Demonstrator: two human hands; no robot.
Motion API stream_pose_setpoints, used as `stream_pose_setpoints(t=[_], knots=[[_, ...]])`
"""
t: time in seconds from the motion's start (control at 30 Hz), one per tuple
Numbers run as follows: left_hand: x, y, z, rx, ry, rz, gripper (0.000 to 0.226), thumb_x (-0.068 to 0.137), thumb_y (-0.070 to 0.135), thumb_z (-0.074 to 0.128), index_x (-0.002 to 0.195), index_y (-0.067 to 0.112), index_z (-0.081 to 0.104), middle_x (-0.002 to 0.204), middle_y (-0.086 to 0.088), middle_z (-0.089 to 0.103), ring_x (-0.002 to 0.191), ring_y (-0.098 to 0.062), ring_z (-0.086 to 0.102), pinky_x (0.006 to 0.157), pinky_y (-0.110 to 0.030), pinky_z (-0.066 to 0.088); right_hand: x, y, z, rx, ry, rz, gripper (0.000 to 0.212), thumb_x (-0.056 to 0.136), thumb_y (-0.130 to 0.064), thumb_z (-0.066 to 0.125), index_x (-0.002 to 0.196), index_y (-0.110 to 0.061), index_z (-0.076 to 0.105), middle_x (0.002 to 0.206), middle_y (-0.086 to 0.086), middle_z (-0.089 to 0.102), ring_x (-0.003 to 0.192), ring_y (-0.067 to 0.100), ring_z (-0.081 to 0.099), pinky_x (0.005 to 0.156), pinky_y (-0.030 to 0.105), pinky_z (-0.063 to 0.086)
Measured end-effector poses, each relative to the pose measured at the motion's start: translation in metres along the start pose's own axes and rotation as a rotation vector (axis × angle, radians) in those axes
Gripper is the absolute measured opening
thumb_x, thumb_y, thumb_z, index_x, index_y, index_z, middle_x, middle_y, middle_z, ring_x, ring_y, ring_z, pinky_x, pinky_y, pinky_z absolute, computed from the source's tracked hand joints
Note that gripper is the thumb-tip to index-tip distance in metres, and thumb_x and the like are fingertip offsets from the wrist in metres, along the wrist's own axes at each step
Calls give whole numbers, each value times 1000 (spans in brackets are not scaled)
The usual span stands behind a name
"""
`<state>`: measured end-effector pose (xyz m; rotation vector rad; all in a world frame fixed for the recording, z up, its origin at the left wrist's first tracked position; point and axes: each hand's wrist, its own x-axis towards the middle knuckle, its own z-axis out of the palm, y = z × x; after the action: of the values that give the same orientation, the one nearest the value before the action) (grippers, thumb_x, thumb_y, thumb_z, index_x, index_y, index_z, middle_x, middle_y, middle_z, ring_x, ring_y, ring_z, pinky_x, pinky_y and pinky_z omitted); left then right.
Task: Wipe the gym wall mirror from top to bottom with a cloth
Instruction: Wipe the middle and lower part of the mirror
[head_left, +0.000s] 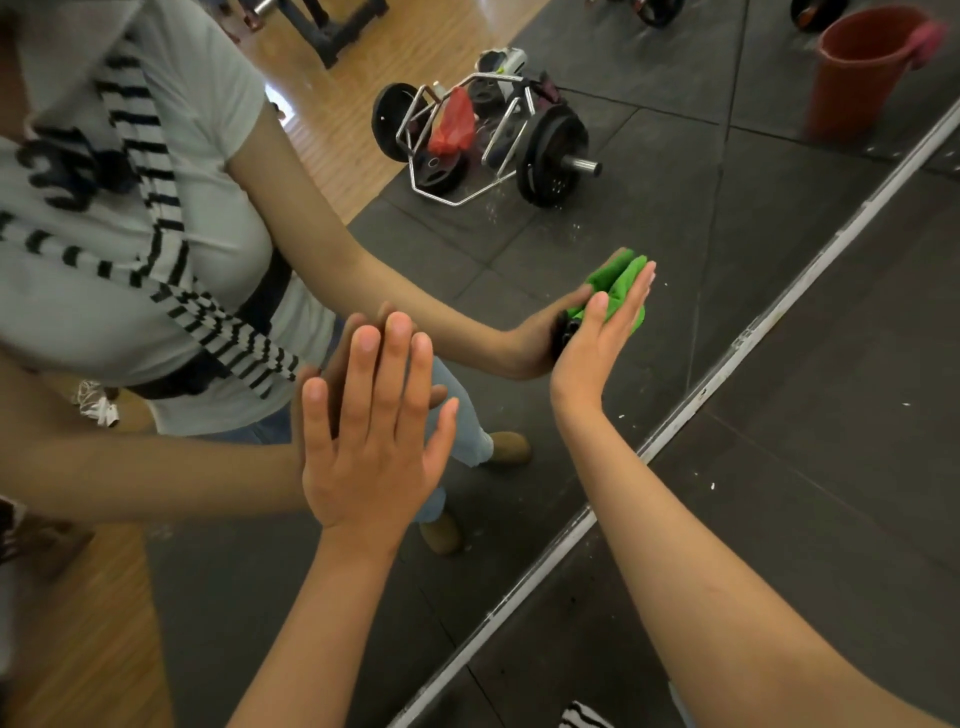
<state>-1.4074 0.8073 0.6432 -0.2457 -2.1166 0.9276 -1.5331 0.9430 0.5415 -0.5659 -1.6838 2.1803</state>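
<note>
- Right hand (597, 338), right of centre in the frame, presses a bunched green cloth (621, 283) flat against the mirror (649, 197); its fingers are straight and close together, not curled round the cloth.
- Only the cloth's upper folds and its right edge show past the fingers; the rest sits between the palm and the glass.
- Left hand (374, 441), at centre left, lies flat on the mirror with its fingers straight and slightly spread, and it holds nothing.
- Both forearms reach in from the bottom edge of the frame, and each hand meets its own reflection at the glass.
- On the left of the frame the glass reflects the person's torso in a pale T-shirt (78, 291) with black striped lettering.
- A metal strip (769, 322) along the mirror's bottom edge runs diagonally from the upper right to the bottom centre.
- Dark rubber floor mats (841, 441) fill the lower right below the strip.
- Reflected at top centre, a chrome hex bar with black weight plates (553, 156) rests on the mats, with a red bag (452, 124) inside its frame.
- Reflected at upper right, a red-brown bucket (857, 73) carries a pink rag (930, 36) over its rim.
</note>
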Motion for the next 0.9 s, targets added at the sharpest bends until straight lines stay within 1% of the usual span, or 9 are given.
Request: stream_pose_setpoints(t=[0.13,0.2,0.33,0.5,0.63,0.7,0.77,0.83,0.9], knots=[[-1,1,-1,1,-8,-2,77,99,50,52,156,9,22,168,-8,-7,155,-22,-6,125,-44,-4,-4,9,-5,-17,-21,73,59,105,-36,28,158,-26,5,166,-2,0,152,15,-3,123,50,4],[0,-1,-1,-2,-12,7,76,99,50,51,157,8,22,168,-8,-6,155,-22,-5,125,-44,-4,-3,6,-6,-37,-35,92,57,107,-34,28,157,-26,3,166,-2,-2,152,15,-4,124,47,1],[-1,-1,-2,-26,-16,0,74,101,47,48,158,7,22,168,-9,-5,155,-23,-6,125,-44,-5,-3,1,-10,-71,-85,100,56,109,-31,27,157,-26,0,166,-2,-5,152,12,-7,124,40,-3],[3,-3,-3,-35,-19,4,69,104,45,42,158,6,23,168,-9,-8,154,-23,-10,124,-44,-9,1,1,-11,-67,-110,112,57,108,-30,28,157,-25,-1,166,-2,-6,152,13,-8,123,40,-3],[16,29,-4,-209,2,-167,73,99,41,46,158,10,16,166,-4,-19,153,-19,-16,123,-45,-13,5,4,-12,-56,-112,96,57,108,-29,30,157,-24,0,166,-1,-5,151,13,-8,123,39,-4],[28,54,2,-251,-21,-93,79,97,36,49,160,9,9,165,-6,-21,153,-21,-18,123,-45,-14,7,9,-12,-53,-124,80,56,108,-29,29,157,-24,1,166,-1,-5,151,12,-9,122,35,-7],[34,69,15,-166,-37,3,78,98,34,46,160,8,7,167,-10,-13,152,-24,-19,123,-44,-15,8,11,-12,-58,-107,60,56,108,-29,29,157,-26,2,166,-2,-4,151,10,-8,121,33,-6],[32,73,26,-76,-33,-2,71,100,33,40,160,8,12,167,-11,1,153,-25,-17,123,-47,-14,11,16,-12,-59,-61,46,54,108,-28,30,157,-27,6,166,-3,0,151,10,-4,121,31,-4],[27,76,32,-27,-27,-1,67,101,33,38,160,8,15,167,-10,5,154,-25,-13,123,-48,-11,17,22,-14,-62,-30,26,54,108,-26,31,157,-25,9,166,-4,4,151,10,0,122,32,-1]])
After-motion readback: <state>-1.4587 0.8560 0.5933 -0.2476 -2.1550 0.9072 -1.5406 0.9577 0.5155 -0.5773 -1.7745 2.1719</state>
